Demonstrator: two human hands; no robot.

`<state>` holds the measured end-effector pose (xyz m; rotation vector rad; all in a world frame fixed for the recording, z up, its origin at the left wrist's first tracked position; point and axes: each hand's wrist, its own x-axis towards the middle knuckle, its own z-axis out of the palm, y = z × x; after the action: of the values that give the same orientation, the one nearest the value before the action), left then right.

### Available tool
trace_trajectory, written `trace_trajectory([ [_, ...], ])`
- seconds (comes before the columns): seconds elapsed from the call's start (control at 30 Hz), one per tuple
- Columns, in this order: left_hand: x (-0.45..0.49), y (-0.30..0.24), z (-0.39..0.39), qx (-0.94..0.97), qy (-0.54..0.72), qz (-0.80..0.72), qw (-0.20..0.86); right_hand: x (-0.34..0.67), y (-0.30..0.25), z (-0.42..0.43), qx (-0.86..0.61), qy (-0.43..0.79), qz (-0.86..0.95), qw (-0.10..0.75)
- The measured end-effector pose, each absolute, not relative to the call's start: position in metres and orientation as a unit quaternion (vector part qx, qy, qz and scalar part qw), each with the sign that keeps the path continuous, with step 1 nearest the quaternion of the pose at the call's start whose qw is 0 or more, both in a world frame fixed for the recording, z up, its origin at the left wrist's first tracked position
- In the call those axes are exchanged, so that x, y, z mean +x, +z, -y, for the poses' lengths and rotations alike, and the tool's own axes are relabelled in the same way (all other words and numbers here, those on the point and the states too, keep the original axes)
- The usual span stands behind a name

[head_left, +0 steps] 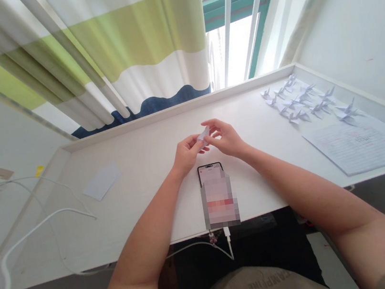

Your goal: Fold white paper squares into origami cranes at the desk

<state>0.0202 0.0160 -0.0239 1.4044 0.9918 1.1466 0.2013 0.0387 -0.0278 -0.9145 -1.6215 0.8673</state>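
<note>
A small piece of folded pale paper (203, 134) is held up above the white desk (142, 147). My left hand (188, 153) pinches its lower end between the fingers and thumb. My right hand (225, 137) grips its upper end with the fingertips. Below both hands lies a smartphone (214, 194) with its screen pixelated. Several small paper origami cranes (302, 101) are grouped at the far right of the desk, well away from my right hand. A flat pale paper rectangle (102, 181) lies to the left of my left hand.
A lined sheet of paper with writing (359, 146) lies at the desk's right. A white charging cable (228, 243) runs from the phone over the near edge. Other white cables (45, 224) trail across the left. A raised lip and striped curtain (141, 41) stand behind.
</note>
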Motion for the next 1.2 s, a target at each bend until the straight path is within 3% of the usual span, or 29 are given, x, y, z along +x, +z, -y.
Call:
trace_trajectory([
  [0.33,0.009,-0.029,-0.028,0.591,0.511,-0.436,0.447,0.201,-0.027,-0.040,-0.396,0.402,0.649,0.510],
  [0.67,0.011,-0.022,-0.026,0.550,0.566,-0.392,0.472,0.200,-0.029,-0.038,-0.409,0.345,0.680,0.501],
  [0.83,0.013,-0.023,-0.026,0.526,0.588,-0.409,0.458,0.198,-0.032,-0.037,-0.402,0.377,0.673,0.492],
  [1.2,0.011,-0.018,-0.021,0.604,0.519,-0.403,0.451,0.202,-0.030,-0.035,-0.348,0.305,0.744,0.482],
])
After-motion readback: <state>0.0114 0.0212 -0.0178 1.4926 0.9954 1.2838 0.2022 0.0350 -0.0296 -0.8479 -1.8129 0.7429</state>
